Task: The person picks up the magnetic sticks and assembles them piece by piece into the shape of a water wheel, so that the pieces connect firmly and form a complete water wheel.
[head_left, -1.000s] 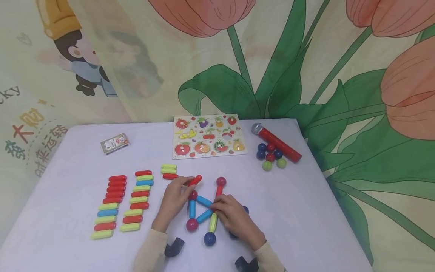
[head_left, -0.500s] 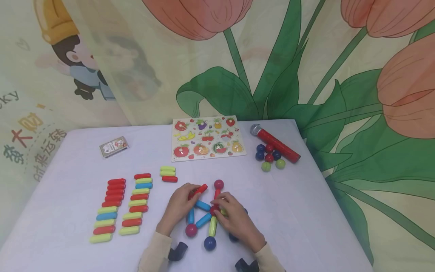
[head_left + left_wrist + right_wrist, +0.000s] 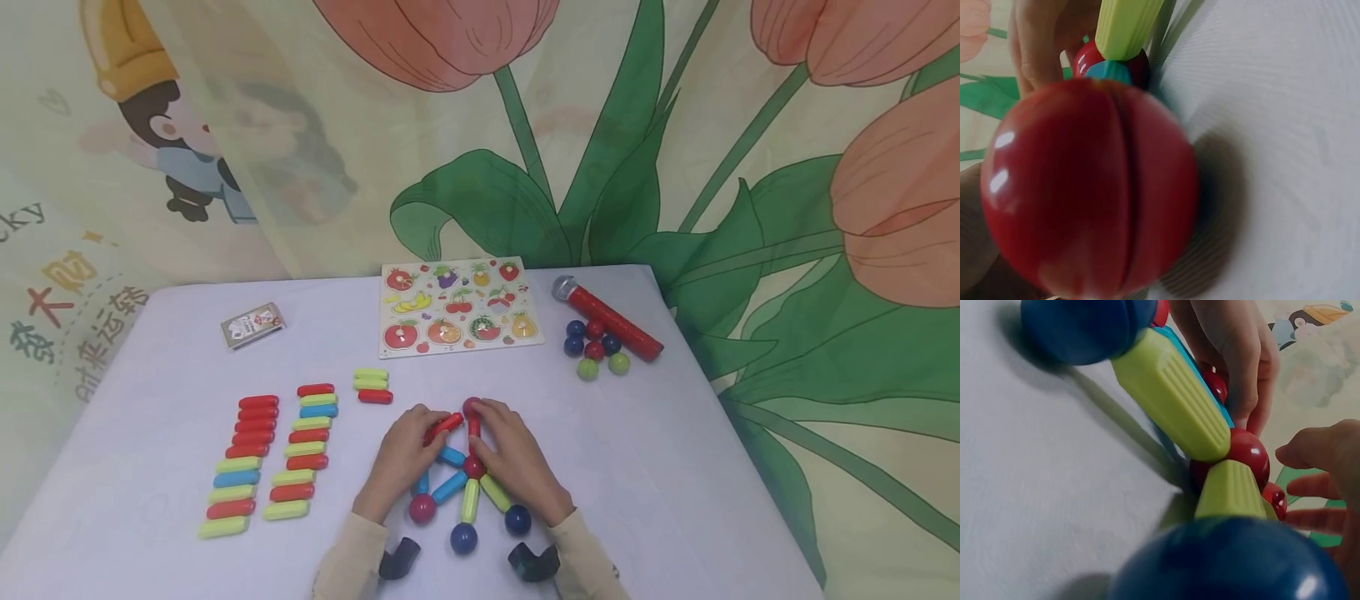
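Apparently only part-built, a frame [image 3: 450,487] of sticks and balls sits on a white table [image 3: 637,433] between a person's two hands. Joined so far are a red middle ball [image 3: 473,468] and five sticks fanning out from it; two green sticks [image 3: 470,502] end in dark blue balls [image 3: 463,538], and a blue one reaches a purple-red ball [image 3: 422,508] at the left. Another corner is hidden under the left hand [image 3: 401,454]. Unjoined are the rows of loose sticks [image 3: 305,462] to the left and the loose balls [image 3: 594,351] beside a red tube [image 3: 618,322], so much of the supply looks unused. Pinched in the left hand's fingers is a red stick [image 3: 446,424], at the far left side of the frame. Its long axis slants across the table, the near end by the fingers, the free end pointing away and rightward to the far ball [image 3: 472,407]; that end is just beside the ball, and whether they touch cannot be told. That link appears not yet made. The right hand [image 3: 517,458] curves along the frame's right side, fingers relaxed, tips at the far ball, thumb near the middle ball, with no clasp visible.
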Motion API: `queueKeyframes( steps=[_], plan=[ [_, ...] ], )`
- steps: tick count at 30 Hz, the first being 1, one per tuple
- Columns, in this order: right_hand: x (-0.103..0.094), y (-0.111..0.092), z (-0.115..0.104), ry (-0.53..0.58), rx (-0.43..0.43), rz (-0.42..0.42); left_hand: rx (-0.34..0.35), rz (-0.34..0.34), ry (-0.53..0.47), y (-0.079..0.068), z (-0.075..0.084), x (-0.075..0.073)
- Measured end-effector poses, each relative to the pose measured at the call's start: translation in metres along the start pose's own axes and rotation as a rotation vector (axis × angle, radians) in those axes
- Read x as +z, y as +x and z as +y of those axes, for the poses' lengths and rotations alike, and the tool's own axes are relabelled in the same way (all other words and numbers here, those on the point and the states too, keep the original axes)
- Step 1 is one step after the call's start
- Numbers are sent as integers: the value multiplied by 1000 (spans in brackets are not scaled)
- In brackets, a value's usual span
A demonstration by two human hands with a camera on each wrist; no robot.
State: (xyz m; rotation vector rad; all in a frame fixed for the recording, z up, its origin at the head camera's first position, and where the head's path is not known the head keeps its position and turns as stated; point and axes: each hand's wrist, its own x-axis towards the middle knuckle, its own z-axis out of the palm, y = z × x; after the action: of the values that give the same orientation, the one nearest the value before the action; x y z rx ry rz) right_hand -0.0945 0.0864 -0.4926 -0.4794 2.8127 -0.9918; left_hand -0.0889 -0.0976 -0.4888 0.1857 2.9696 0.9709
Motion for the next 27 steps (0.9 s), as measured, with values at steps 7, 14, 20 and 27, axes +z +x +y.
queueKeyframes(
  steps=[7,14,20,27],
  plan=[
    [0,0,-2,37,-30,-6,-8,24,17,2,-1,3],
    [-6,-14,-4,-140,-69,83,-99,134,19,6,-23,-16],
    [-7,-35,-7,-313,-139,70,-150,201,155,15,-56,-46],
    [2,-41,-10,-378,-122,92,-170,91,186,18,-62,-50]
  ],
)
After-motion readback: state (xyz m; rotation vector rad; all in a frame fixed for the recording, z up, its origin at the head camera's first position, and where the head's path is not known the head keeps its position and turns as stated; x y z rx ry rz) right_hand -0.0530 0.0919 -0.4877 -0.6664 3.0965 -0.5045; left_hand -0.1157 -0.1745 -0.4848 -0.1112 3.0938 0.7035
